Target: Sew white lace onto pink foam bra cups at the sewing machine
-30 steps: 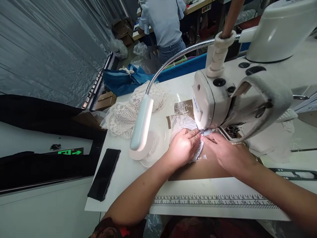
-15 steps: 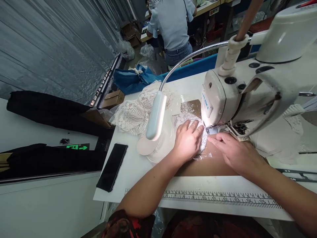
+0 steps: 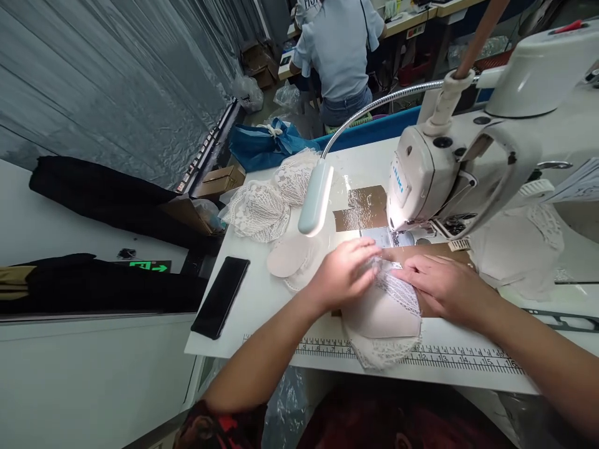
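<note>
Left hand (image 3: pixel 347 271): fingers loosely extended, blurred, at the lace piece's (image 3: pixel 384 315) 11 o'clock; I can't tell whether it grips.
Right hand (image 3: pixel 442 282): fingertips touch its 1 o'clock side; I can't confirm a pinch.
Lace piece: I see it overlapping the ruler scale (image 3: pixel 452 359), at the sewing machine's (image 3: pixel 414 171) 7 o'clock.

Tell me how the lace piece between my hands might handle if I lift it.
The lace piece is probably light, since it looks thin. Its lace hem, lying over the printed ruler, would likely flop. The smooth pale panel may hold its shape a little better, as it shows no clear folds.
</note>
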`<state>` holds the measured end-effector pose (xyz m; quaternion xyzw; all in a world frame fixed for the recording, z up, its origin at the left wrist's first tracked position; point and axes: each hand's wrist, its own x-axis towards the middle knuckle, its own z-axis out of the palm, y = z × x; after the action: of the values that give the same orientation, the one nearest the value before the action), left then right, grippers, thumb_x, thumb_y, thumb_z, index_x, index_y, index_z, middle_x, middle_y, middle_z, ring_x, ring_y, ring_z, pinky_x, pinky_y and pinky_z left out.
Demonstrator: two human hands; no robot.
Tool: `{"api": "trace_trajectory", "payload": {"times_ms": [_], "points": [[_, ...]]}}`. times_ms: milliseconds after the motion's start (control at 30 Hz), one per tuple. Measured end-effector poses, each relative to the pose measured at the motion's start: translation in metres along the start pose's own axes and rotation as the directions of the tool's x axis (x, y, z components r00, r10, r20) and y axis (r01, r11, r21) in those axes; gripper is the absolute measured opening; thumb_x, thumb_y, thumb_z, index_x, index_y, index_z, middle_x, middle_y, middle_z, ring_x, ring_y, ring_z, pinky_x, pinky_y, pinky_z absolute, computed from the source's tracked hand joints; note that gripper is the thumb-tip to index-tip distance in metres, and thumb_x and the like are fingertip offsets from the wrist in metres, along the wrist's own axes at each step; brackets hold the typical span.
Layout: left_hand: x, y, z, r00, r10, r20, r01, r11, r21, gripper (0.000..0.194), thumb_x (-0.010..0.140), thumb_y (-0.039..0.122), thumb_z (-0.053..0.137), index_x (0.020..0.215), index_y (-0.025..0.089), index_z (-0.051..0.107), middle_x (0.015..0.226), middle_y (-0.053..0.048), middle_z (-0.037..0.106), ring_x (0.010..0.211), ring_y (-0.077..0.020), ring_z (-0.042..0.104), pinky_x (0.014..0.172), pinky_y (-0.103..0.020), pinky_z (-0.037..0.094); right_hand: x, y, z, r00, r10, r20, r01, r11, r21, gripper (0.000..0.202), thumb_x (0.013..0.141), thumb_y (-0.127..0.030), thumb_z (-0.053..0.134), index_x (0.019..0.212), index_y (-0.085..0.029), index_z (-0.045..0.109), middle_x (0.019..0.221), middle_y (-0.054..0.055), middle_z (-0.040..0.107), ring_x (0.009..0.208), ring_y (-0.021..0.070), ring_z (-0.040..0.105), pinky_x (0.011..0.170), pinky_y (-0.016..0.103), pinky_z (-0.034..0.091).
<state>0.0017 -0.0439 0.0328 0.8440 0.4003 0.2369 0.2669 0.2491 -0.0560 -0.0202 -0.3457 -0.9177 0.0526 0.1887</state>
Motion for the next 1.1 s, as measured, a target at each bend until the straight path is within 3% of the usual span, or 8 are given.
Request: {"api": "trace_trajectory", "payload": {"times_ms": [133,233,333,467,633,767,867,1100], "points": [[0.025,-0.007,-0.007,0.932,-0.229,0.282,0.231,0.973,0.025,0.036,0.083,0.023,0.062,0.118,0.015,0.064,0.105,-0.009,0.070,0.096,-0.0232,0.066,0.085,-0.036,0.054,0.002,-0.002,-0.001,0.999,-0.028,-0.035,0.027,0.999,-0.033,0.031,0.093,-0.013,0.040,0.102,-0.018,0.070,0.085,0.008,0.065,0.076,0.0196,0.055,0.064,0.032,0.039],[0.036,-0.011,-0.011,0.856,-0.196,0.479,0.301,0.942,-0.152,0.013,0.081,0.028,0.066,0.083,0.015,0.066,0.079,-0.003,0.066,0.077,-0.0180,0.062,0.072,-0.029,0.050,0.003,-0.005,-0.006,0.999,-0.034,-0.037,0.032,0.998,-0.052,0.027,0.091,-0.011,0.043,0.094,-0.017,0.069,0.081,0.007,0.063,0.073,0.0188,0.052,0.063,0.031,0.036],[0.036,-0.015,-0.010,0.862,-0.042,0.506,0.306,0.839,-0.451,0.029,0.076,0.031,0.073,0.064,0.015,0.052,0.094,-0.007,0.065,0.087,-0.0175,0.060,0.075,-0.027,0.047,0.006,-0.008,-0.014,1.000,-0.015,0.024,0.016,0.998,-0.065,0.019,0.088,-0.012,0.050,0.085,-0.017,0.068,0.075,0.005,0.059,0.071,0.0181,0.049,0.064,0.031,0.034],[0.031,-0.025,-0.009,0.817,-0.172,0.550,0.525,0.618,-0.586,0.038,0.074,0.038,0.078,0.068,0.016,0.047,0.075,0.000,0.058,0.067,-0.0106,0.052,0.060,-0.022,0.041,0.009,-0.008,-0.018,0.998,0.026,0.050,-0.021,0.996,-0.082,0.015,0.088,-0.014,0.053,0.083,-0.017,0.067,0.074,0.004,0.056,0.070,0.0177,0.046,0.062,0.031,0.030],[0.034,-0.037,-0.027,0.727,-0.316,0.610,0.610,0.705,-0.362,0.034,0.075,0.042,0.075,0.073,0.014,0.055,0.068,0.001,0.054,0.061,-0.0101,0.049,0.056,-0.022,0.037,0.007,-0.007,-0.018,0.998,0.045,0.051,-0.041,0.997,-0.068,0.016,0.088,-0.013,0.052,0.083,-0.016,0.067,0.073,0.004,0.056,0.069,0.0170,0.045,0.063,0.030,0.030],[0.029,-0.028,-0.041,0.861,-0.495,0.115,0.487,0.868,0.093,0.020,0.083,0.029,0.061,0.068,0.016,0.056,0.063,0.001,0.054,0.059,-0.0123,0.048,0.056,-0.024,0.037,0.004,-0.007,-0.015,0.999,0.030,0.010,-0.030,0.999,-0.038,0.022,0.086,-0.005,0.049,0.088,-0.015,0.069,0.072,0.004,0.058,0.070,0.0182,0.049,0.064,0.031,0.033],[0.017,-0.010,-0.029,0.944,-0.291,-0.153,0.320,0.920,0.225,0.014,0.089,0.025,0.056,0.093,0.016,0.066,0.089,-0.005,0.068,0.083,-0.0189,0.062,0.073,-0.031,0.051,0.001,-0.006,-0.013,0.999,0.019,-0.027,-0.019,1.000,0.000,0.027,0.087,-0.004,0.046,0.094,-0.014,0.070,0.074,0.005,0.061,0.072,0.0193,0.053,0.064,0.031,0.035],[0.004,0.009,0.027,0.981,0.045,0.191,-0.106,0.940,0.323,0.031,0.096,0.024,0.049,0.117,0.009,0.066,0.132,-0.015,0.062,0.123,-0.0305,0.055,0.103,-0.048,0.051,-0.001,-0.002,-0.011,0.988,0.086,-0.127,-0.084,0.996,0.016,0.024,0.085,-0.009,0.045,0.083,-0.016,0.069,0.080,0.005,0.068,0.069,0.0178,0.057,0.064,0.031,0.039]]}}
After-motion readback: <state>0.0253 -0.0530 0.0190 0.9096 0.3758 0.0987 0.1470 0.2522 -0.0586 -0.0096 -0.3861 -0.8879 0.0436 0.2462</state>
